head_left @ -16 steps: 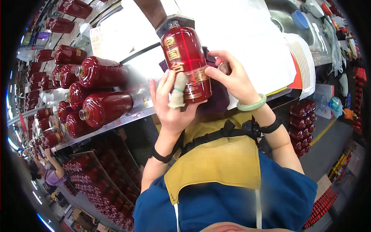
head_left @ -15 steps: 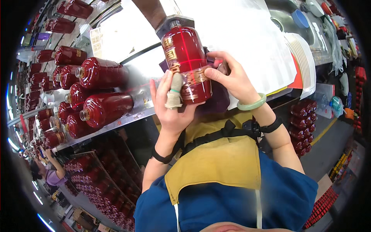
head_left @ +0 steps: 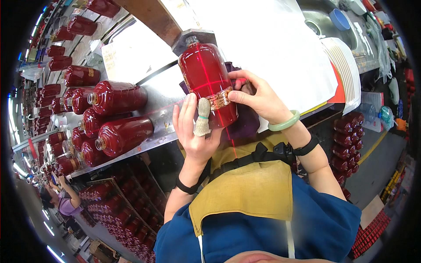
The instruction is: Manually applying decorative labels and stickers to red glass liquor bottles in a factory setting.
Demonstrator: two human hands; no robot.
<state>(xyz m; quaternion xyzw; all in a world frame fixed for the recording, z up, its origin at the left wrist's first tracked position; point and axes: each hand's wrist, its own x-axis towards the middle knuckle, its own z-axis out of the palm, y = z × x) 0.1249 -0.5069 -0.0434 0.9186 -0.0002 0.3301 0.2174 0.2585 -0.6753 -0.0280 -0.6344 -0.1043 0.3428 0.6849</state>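
A dark red glass bottle (head_left: 204, 65) lies tilted in front of me, its neck pointing away against a metal stop (head_left: 193, 37). My left hand (head_left: 193, 138) grips its lower left side, and a knitted cloth cover (head_left: 202, 116) sits on one finger. On the right side, my right hand (head_left: 265, 101) has its thumb at the edge of a gold patterned label (head_left: 220, 100), its other fingers curled by the glass. A red light cross falls over the bottle. Beneath it lies a dark purple cloth (head_left: 245, 120).
Several red bottles (head_left: 120, 96) lie on the bench to the left. White sheets (head_left: 267, 52) cover the worktop, with stacked label sheets (head_left: 344, 70) at the right. A sink (head_left: 351, 39) holds a blue bowl (head_left: 340, 19). Another person (head_left: 68, 204) works far left.
The bottle has rolled to the left between my hands, so its gold lettering has mostly turned out of sight. The gold label now faces up more fully, on the red light cross's vertical line.
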